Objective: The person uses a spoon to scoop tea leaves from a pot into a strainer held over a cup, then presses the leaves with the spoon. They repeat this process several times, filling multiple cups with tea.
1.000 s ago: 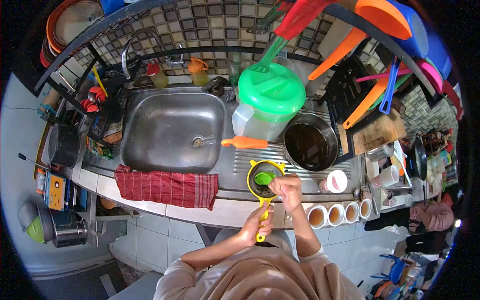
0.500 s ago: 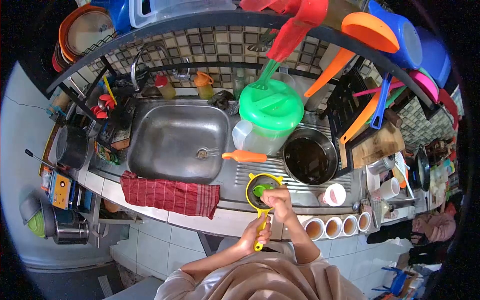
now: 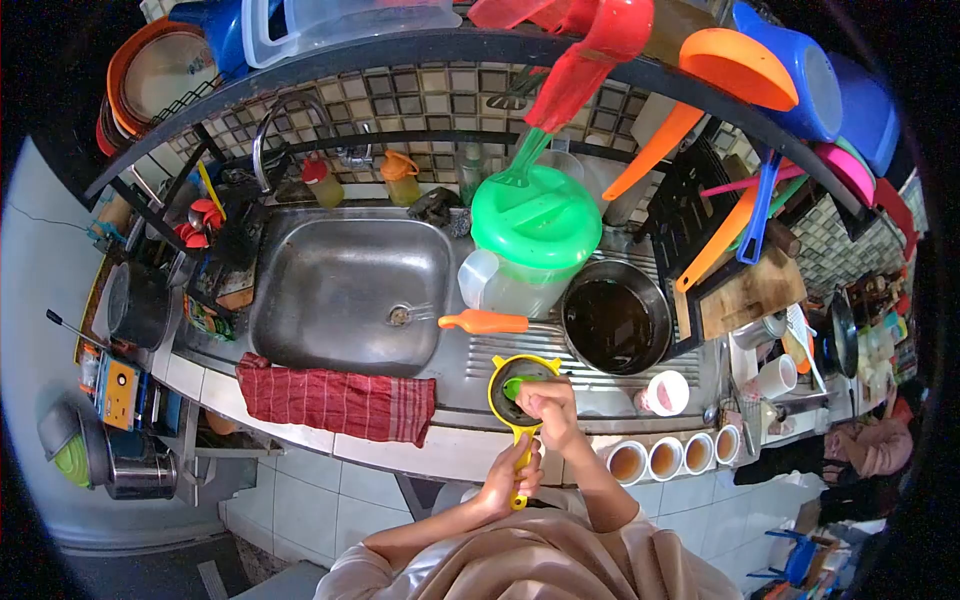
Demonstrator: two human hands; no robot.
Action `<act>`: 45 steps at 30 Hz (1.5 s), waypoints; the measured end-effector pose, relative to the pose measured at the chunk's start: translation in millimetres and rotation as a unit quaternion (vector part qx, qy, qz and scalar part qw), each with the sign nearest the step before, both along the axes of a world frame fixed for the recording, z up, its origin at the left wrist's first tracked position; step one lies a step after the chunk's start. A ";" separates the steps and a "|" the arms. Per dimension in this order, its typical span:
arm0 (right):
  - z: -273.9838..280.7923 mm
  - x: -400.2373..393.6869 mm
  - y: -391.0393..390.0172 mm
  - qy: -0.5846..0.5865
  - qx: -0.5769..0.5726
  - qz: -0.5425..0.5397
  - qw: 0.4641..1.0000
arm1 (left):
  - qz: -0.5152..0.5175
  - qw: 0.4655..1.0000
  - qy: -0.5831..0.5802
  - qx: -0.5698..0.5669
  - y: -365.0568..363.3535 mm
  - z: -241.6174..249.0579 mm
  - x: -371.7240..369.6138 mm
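My left hand is closed round the handle of a yellow strainer, whose round mesh end sits over the counter's front edge. Dark matter lies in the mesh. Closed in a fist above the strainer, my right hand grips a green spoon that dips into it; most of the spoon's handle is hidden by my fingers. To the right of my right hand, several white cups of brown liquid stand in a row along the counter edge. Behind the strainer lies an orange-handled utensil.
A steel sink lies to the left, with a red cloth over its front edge. A pot of dark liquid, a green-lidded pitcher and a pink-white cup stand on the drainboard. Utensils hang from a black rack.
My right hand and the green spoon have shifted slightly within the strainer, and less of the spoon shows. My left hand keeps its hold on the handle. The view has moved a little.
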State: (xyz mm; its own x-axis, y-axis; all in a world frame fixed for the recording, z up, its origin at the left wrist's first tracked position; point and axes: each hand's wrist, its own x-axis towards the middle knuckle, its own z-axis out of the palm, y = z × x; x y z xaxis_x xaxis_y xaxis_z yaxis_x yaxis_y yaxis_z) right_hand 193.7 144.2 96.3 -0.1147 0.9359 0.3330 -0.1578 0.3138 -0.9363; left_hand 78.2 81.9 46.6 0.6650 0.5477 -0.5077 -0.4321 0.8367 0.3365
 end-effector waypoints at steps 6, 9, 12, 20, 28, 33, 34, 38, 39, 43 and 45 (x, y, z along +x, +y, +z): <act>-0.7 -0.3 0.3 0.021 -0.008 0.003 1.000 | -0.001 1.000 0.000 -0.024 0.6 5.0 -0.1; 2.3 -3.0 0.4 0.019 -0.004 0.003 1.000 | -0.001 1.000 0.001 -0.019 0.3 4.3 -0.2; 6.8 -6.6 0.6 -0.005 -0.004 -0.040 0.999 | -0.001 1.000 -0.002 -0.016 -0.2 -0.5 0.2; 9.0 -6.5 1.2 -0.014 -0.002 -0.043 0.999 | 0.006 1.000 -0.018 -0.005 -0.4 -3.9 0.8; 7.5 -6.2 0.9 -0.023 0.007 -0.045 0.999 | -0.018 0.999 0.038 0.001 3.3 11.0 1.8; 9.3 -6.2 0.9 -0.027 0.014 -0.045 0.999 | -0.018 0.999 0.034 0.003 2.7 9.6 1.9; 8.3 -6.0 0.7 -0.028 0.015 -0.046 0.998 | -0.018 0.999 0.033 0.002 2.7 9.7 2.0; 5.7 -5.3 0.7 -0.031 0.017 -0.044 0.998 | -0.016 0.999 0.032 -0.001 1.2 6.6 1.7; 5.7 -5.3 0.6 -0.031 0.017 -0.044 0.998 | -0.006 1.000 0.007 -0.011 0.0 1.0 0.9; 6.3 -4.7 0.4 -0.038 0.019 -0.040 0.998 | 0.007 0.999 -0.017 -0.038 -0.8 -3.1 1.1; 7.0 -4.7 0.1 -0.038 0.018 -0.037 0.998 | 0.008 0.999 -0.017 -0.032 -0.9 -2.9 1.3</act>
